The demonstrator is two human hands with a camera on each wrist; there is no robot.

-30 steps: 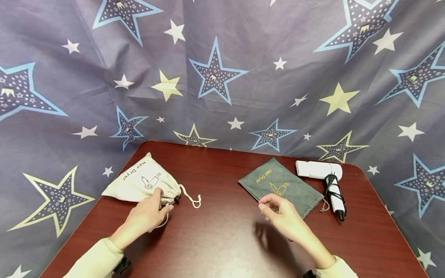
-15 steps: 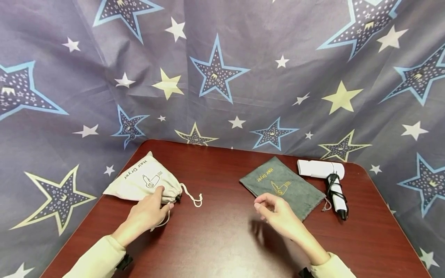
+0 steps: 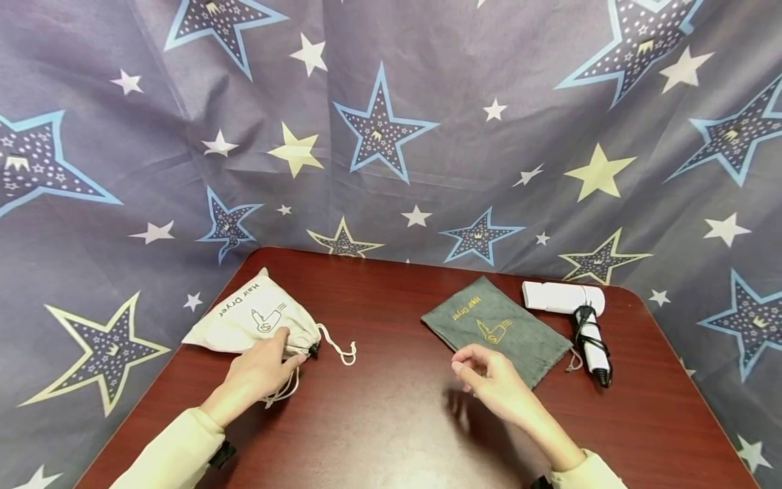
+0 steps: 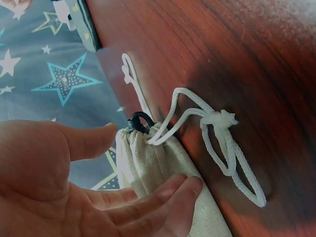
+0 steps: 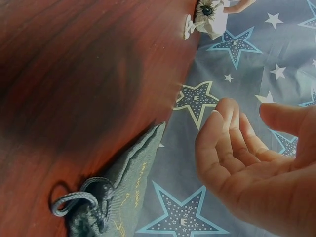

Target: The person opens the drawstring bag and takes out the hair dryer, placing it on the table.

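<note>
A cream drawstring bag printed "Hair Dryer" lies plump at the table's left, its gathered mouth towards the middle. My left hand is at its near side, fingers over the cloth near the neck; in the left wrist view the thumb stands apart from the fingers. A small black loop pokes from the mouth, and white cords trail from it. My right hand hovers, loosely curled and holding nothing, over the near edge of a flat dark green pouch with gold "Hair Dryer" lettering.
A white hair dryer lies at the back right, a black cord wound round its handle. The pouch's grey drawstring sits close to it. Star-patterned cloth hangs behind the dark red table.
My left thumb has come slightly closer to the cream bag's neck. The right hand has shifted a little left, then back right. The bags and dryer stay in place.
</note>
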